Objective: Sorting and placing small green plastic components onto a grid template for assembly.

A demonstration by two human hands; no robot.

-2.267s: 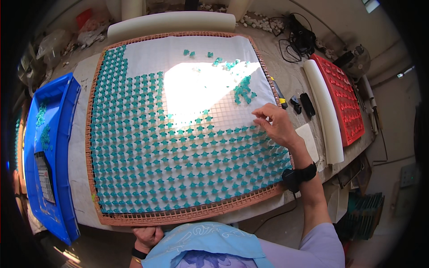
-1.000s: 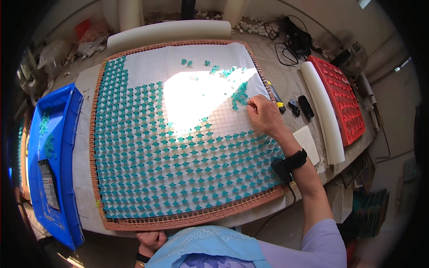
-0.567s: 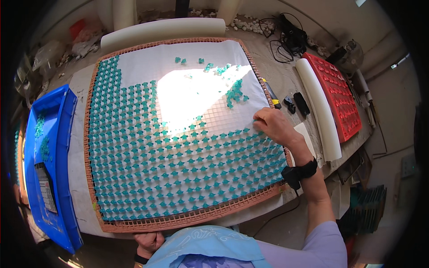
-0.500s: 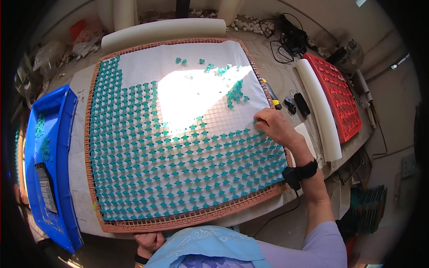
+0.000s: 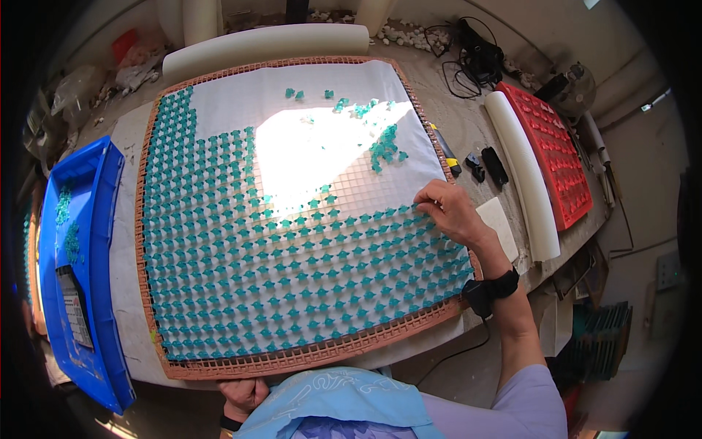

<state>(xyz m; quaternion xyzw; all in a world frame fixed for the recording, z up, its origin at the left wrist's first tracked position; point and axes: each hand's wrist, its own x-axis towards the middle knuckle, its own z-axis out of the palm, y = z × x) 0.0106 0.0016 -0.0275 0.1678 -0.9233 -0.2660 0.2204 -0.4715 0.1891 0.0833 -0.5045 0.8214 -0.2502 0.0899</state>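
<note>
A large brown lattice frame (image 5: 307,354) lies across the table, with a white sheet (image 5: 241,91) in it. Rows of small teal star-like pieces (image 5: 291,278) cover much of the grid. My right hand (image 5: 452,211) reaches over the right side, its thumb and forefinger pinched on a small teal piece (image 5: 414,208) at the end of the uppermost row there. Fingers partly hide that piece. Loose teal pieces (image 5: 384,146) lie heaped on the sheet beyond this hand. My left hand (image 5: 245,395) is closed in a fist at the frame's near edge; its palm is hidden.
At the left stands a blue tray (image 5: 102,219) with teal pieces and a calculator-like keypad (image 5: 74,307). White rolls (image 5: 267,50) lie behind and to the right (image 5: 521,175), beside a red tray (image 5: 545,157). A yellow-black cutter (image 5: 444,150) and black items (image 5: 494,168) lie right of the frame.
My right hand has lowered slightly, bringing the teal piece from above the sheet down to the row's end. My left hand stays in place. The view has shifted a little.
</note>
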